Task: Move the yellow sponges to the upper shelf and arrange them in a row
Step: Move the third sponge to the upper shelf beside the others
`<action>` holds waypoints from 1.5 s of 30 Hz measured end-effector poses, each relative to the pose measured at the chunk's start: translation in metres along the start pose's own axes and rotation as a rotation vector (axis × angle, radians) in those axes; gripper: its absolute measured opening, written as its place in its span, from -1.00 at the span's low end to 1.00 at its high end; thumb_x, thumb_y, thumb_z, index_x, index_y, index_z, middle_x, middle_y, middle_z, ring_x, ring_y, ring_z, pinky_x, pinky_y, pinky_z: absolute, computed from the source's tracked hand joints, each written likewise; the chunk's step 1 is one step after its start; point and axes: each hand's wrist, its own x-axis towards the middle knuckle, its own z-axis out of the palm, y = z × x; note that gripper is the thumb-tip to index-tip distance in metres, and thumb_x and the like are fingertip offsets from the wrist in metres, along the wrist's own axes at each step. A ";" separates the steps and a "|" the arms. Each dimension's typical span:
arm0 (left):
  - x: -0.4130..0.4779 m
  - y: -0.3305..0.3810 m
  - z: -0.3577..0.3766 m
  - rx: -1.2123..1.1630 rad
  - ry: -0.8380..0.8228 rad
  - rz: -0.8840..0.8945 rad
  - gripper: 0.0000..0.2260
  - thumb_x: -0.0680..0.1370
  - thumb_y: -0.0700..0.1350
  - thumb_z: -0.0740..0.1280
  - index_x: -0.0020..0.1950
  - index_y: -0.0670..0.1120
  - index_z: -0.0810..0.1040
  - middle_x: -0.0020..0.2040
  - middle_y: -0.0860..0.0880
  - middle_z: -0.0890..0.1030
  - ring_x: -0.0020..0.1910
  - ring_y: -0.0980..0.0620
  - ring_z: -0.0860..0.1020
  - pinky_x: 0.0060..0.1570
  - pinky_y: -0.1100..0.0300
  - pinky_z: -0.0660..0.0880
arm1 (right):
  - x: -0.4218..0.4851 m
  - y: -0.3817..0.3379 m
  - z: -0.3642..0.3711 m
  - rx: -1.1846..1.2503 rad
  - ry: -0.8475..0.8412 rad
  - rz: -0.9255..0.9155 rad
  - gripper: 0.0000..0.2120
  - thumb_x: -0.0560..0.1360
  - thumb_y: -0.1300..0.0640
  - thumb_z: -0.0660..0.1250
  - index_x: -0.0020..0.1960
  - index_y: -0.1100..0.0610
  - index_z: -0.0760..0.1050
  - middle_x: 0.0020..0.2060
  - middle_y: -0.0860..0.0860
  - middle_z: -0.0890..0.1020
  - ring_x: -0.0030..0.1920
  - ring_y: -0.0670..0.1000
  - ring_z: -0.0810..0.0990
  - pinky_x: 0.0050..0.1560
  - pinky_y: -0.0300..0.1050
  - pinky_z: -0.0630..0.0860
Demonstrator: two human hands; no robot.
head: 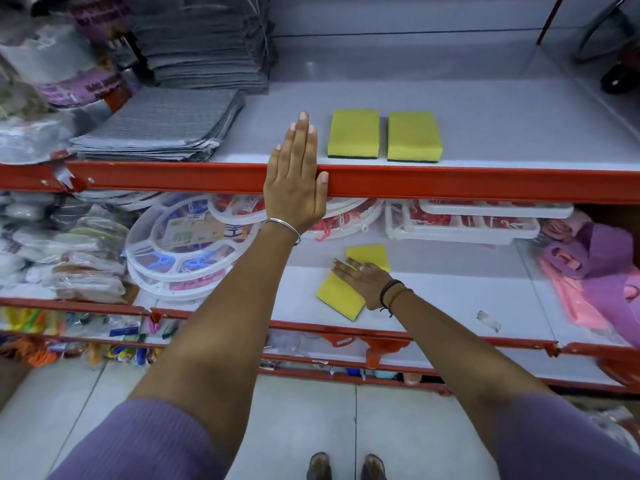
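Two yellow sponges with dark green undersides lie side by side on the upper shelf (519, 133), the left sponge (353, 137) and the right sponge (412, 136). My left hand (295, 178) rests flat on the shelf's red front rail, fingers straight, just left of them. On the lower shelf (450, 296) lie two more yellow sponges: a near sponge (337, 296) and a far sponge (369, 255). My right hand (362, 280) lies flat across both, fingers spread, covering part of each.
Stacks of grey cloths (162, 128) fill the upper shelf's left side. Round white plastic hangers (180, 244) and white trays (460, 223) sit at the back of the lower shelf. Purple and pink cloths (595, 268) lie at its right. Packaged goods crowd the far left.
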 end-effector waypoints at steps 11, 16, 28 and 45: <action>0.001 0.000 0.002 0.028 0.020 -0.004 -0.49 0.55 0.01 -0.01 0.46 -0.18 0.15 0.46 -0.17 0.31 0.47 -0.03 0.17 0.46 0.17 -0.02 | 0.007 -0.005 -0.013 0.124 -0.004 -0.047 0.00 0.26 0.00 0.52 0.53 0.14 0.05 0.48 0.13 0.24 0.48 0.13 0.23 0.50 0.04 0.10; 0.001 0.002 -0.002 0.005 -0.022 -0.024 -0.48 0.56 0.01 0.00 0.48 -0.19 0.15 0.48 -0.16 0.28 0.48 -0.04 0.17 0.46 0.17 -0.04 | -0.042 -0.007 -0.050 0.371 -0.011 0.123 0.00 0.25 -0.09 0.54 0.52 0.14 0.09 0.45 0.11 0.26 0.42 0.16 0.30 0.35 0.02 0.32; -0.001 0.010 -0.015 -0.066 -0.142 -0.090 -0.48 0.55 -0.01 0.04 0.49 -0.18 0.15 0.51 -0.13 0.22 0.49 -0.08 0.18 0.44 0.06 0.01 | -0.208 0.035 -0.205 0.644 0.154 0.253 -0.13 0.23 0.07 0.58 0.46 0.06 0.26 0.36 -0.02 0.39 0.32 0.02 0.39 0.33 -0.09 0.39; 0.002 0.003 -0.002 -0.038 -0.085 -0.062 -0.46 0.53 0.01 0.00 0.48 -0.17 0.16 0.48 -0.15 0.27 0.48 -0.04 0.14 0.43 0.11 0.03 | -0.147 0.175 -0.209 0.702 0.357 0.603 -0.33 0.35 0.21 0.39 0.40 0.07 0.23 0.30 0.10 0.39 0.13 0.09 0.40 0.01 -0.10 0.36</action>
